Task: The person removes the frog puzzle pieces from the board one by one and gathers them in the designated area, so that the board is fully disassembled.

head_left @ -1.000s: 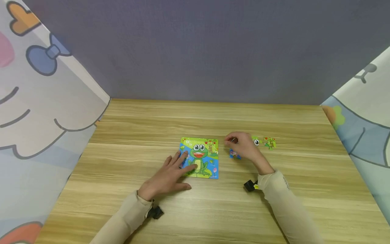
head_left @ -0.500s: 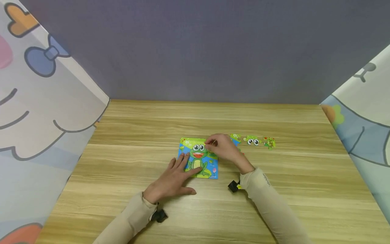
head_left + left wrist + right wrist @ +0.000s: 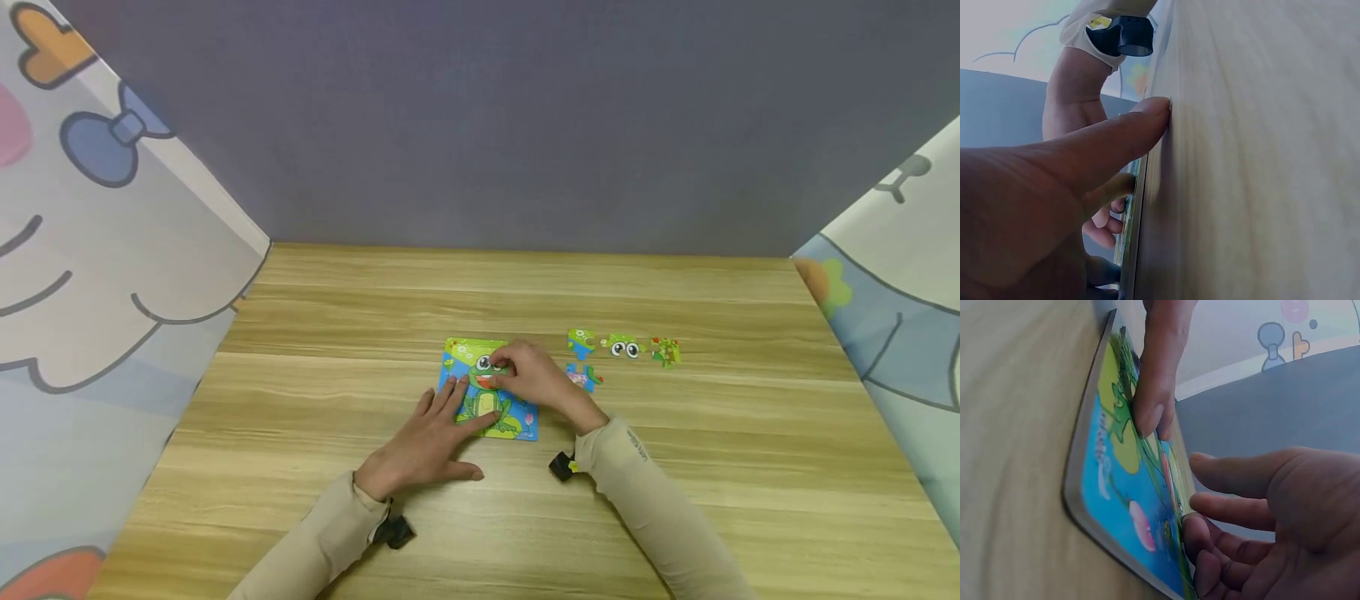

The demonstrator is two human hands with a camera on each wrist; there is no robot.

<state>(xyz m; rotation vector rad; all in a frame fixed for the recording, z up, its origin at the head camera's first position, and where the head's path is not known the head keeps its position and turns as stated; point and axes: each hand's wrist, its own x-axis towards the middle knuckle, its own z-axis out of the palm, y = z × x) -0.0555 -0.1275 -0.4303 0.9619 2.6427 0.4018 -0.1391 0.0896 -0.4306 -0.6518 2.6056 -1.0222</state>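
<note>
The square frog picture board point(image 3: 525, 425) lies flat on the table, also visible at a slant in the right wrist view point(image 3: 1097, 456). My left hand point(image 3: 420, 442) rests with spread fingers on its left and lower part, thumb on the wood. Over the upper right of the board, my right hand point(image 3: 536, 379) covers part of the frog's face. In the right wrist view, the right hand's point(image 3: 1260, 519) thumb and index finger are apart with no piece visible between them, and its other fingers bend at the board's surface.
Several loose puzzle pieces lie right of the board: a green and blue one point(image 3: 579, 338), one with eyes point(image 3: 624, 347), one with a tree point(image 3: 666, 352) and a blue one point(image 3: 580, 380). A grey wall point(image 3: 525, 125) stands behind the table.
My right hand has moved left from the loose pieces onto the board, uncovering those pieces. The left hand has shifted slightly right and down, still on the board.
</note>
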